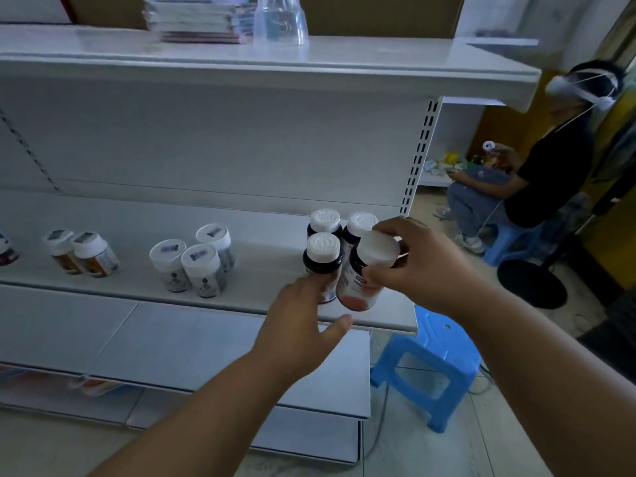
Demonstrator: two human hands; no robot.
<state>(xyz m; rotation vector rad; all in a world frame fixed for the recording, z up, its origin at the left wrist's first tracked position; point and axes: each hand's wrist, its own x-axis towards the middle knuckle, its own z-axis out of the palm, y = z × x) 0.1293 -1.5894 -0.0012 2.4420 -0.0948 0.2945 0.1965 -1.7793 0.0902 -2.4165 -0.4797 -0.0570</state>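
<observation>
The shelf [261, 266] is white painted metal, smooth with a soft shine. The bottle [354, 268] near the centre is dark glossy plastic with a matt white cap [378, 249] and a shiny label [359, 289]. The stool [430, 359] at 5 o'clock is smooth blue plastic.

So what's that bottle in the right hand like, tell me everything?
The bottle is dark with a wide white cap and a pale label bearing a red patch low down; it looks like plastic. The cap is on. It tilts, top leaning right. The right hand grips it round the cap and neck. It is at the right front end of the shelf, close beside three like bottles; whether its base rests on the shelf cannot be told.
</observation>
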